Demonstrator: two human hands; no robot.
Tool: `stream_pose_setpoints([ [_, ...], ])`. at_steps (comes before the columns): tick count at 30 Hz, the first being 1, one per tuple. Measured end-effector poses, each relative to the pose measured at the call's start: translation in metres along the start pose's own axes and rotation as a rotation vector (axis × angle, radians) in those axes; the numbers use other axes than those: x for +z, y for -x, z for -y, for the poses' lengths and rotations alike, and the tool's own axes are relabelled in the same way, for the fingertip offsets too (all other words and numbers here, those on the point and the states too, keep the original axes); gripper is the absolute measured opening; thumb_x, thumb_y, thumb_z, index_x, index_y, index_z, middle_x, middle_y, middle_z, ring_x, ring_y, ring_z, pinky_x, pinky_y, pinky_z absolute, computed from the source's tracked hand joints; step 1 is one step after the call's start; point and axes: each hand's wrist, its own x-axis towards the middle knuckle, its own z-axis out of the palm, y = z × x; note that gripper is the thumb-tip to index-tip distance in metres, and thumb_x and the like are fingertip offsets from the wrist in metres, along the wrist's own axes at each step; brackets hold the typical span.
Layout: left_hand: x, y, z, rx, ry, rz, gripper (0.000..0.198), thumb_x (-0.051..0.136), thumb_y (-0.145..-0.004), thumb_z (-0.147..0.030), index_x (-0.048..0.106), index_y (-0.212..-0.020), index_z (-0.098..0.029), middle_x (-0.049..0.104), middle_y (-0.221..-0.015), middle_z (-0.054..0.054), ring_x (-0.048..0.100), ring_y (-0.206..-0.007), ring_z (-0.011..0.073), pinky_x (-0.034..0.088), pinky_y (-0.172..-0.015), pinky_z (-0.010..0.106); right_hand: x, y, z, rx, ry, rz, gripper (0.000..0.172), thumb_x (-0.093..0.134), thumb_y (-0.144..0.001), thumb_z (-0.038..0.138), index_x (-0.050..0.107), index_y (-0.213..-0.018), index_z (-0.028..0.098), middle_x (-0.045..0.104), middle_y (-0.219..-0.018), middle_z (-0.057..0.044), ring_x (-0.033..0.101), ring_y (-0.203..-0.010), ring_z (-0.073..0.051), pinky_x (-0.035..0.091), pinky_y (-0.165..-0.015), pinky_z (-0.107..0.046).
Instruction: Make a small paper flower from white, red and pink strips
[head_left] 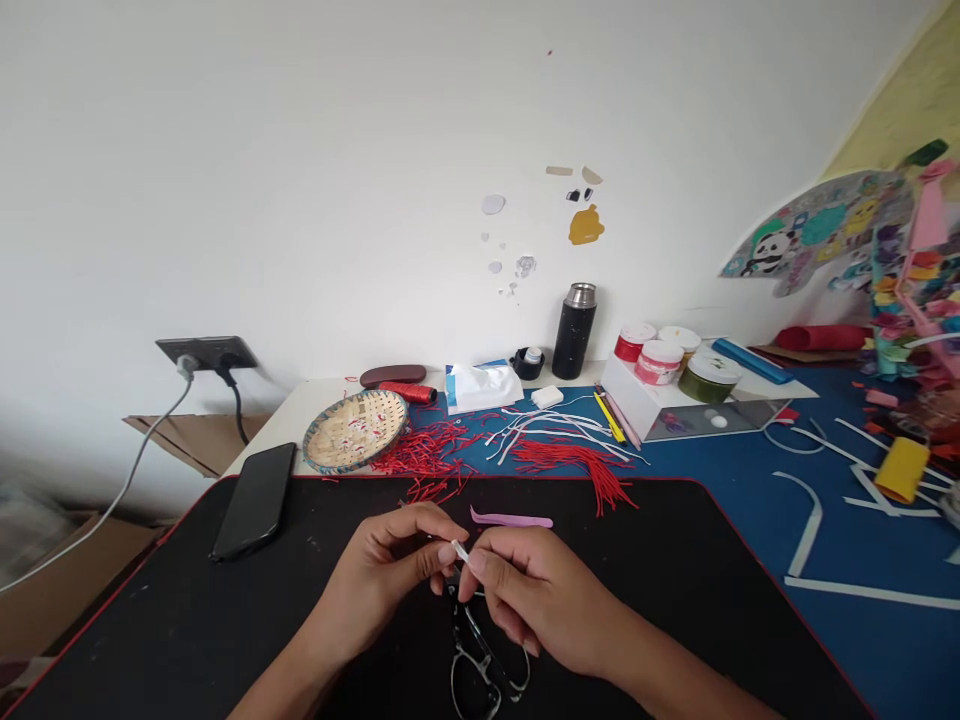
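A small white strip (460, 551) is pinched between the fingertips of both hands, above the black mat. My left hand (394, 562) is closed on its upper end with thumb and forefinger. On the lower end, the thumb and forefinger of my right hand (517, 580) press together; fingers partly cover the strip. Just below lies a dark, shiny-rimmed thing with two loops (486, 664); I cannot tell whether it is scissors or eyeglasses. Pink tweezers (514, 520) rest on the mat just beyond my hands.
Behind the mat (645, 600) lie red cords (577, 460), white cords (555, 428) and a woven basket (356, 430). A phone (255, 500) is at left. A black flask (574, 335) stands by the wall, with lidded jars (709, 376) on a box. White paper strips (870, 592) lie right.
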Motion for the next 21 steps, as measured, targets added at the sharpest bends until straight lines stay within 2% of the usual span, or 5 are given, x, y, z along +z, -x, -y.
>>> stream_pose_setpoints([
  [6, 0.0001, 0.0063, -0.0075, 0.262, -0.394, -0.078, 0.007, 0.078, -0.088, -0.026, 0.084, -0.09, -0.024, 0.08, -0.082, 0.007, 0.071, -0.068, 0.0199, 0.057, -0.063, 0.028, -0.002, -0.0024, 0.0037, 0.003, -0.115, 0.015, 0.053, 0.055, -0.094, 0.067, 0.063, -0.087, 0.015, 0.048, -0.048, 0.008, 0.037, -0.035, -0.005, 0.028, -0.036, -0.017],
  [10, -0.0024, 0.0095, -0.0084, 0.451, -0.615, -0.097, 0.014, 0.078, -0.085, -0.019, 0.084, -0.095, -0.027, 0.084, -0.09, 0.008, 0.076, -0.083, 0.0264, 0.06, -0.077, 0.035, -0.0025, -0.0017, 0.0049, 0.003, -0.165, 0.033, 0.052, 0.058, -0.093, 0.066, 0.063, -0.086, 0.015, 0.048, -0.048, 0.008, 0.038, -0.034, -0.005, 0.03, -0.036, -0.016],
  [15, -0.002, 0.0105, -0.0087, 0.575, -0.776, -0.045, 0.026, 0.072, -0.087, -0.012, 0.082, -0.105, -0.027, 0.084, -0.092, 0.009, 0.077, -0.08, 0.0245, 0.06, -0.077, 0.033, -0.0012, -0.0014, 0.0052, 0.022, -0.226, 0.054, 0.05, 0.06, -0.093, 0.064, 0.062, -0.086, 0.015, 0.048, -0.047, 0.009, 0.038, -0.033, -0.005, 0.03, -0.033, -0.016],
  [21, -0.0052, 0.0109, -0.0038, 0.661, -0.919, -0.017, 0.027, 0.068, -0.089, -0.01, 0.08, -0.108, -0.025, 0.083, -0.092, 0.009, 0.077, -0.082, 0.0243, 0.06, -0.078, 0.032, -0.0026, -0.002, 0.0059, 0.01, -0.279, 0.084, 0.049, 0.061, -0.093, 0.063, 0.062, -0.085, 0.015, 0.047, -0.046, 0.009, 0.037, -0.033, -0.005, 0.029, -0.033, -0.016],
])
